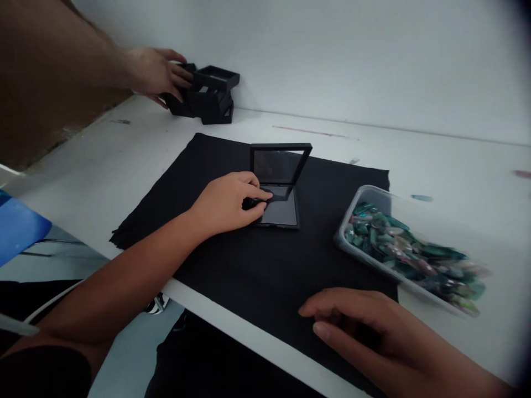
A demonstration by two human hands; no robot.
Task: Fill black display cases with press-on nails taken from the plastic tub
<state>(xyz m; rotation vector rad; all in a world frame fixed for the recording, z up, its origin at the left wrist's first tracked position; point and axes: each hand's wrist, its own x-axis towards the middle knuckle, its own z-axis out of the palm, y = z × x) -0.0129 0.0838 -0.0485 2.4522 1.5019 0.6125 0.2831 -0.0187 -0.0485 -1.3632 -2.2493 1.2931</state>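
Observation:
A small black hinged display frame lies on the black cloth with its lid tilted up; a see-through film fills both halves. My left hand is at the left side of its base, with thumb and forefinger reaching over the film and the fingers closed on that edge. Over the cloth's near right part, my right hand is open, fingers loosely bent and thumb apart, holding nothing. Beyond it stands a clear plastic tub of polished stones, mostly green, some pinkish, the right part blurred.
Another person's hand touches a stack of black frames by the wall at back left. The black cloth covers part of the white table. A blue item shows at far left.

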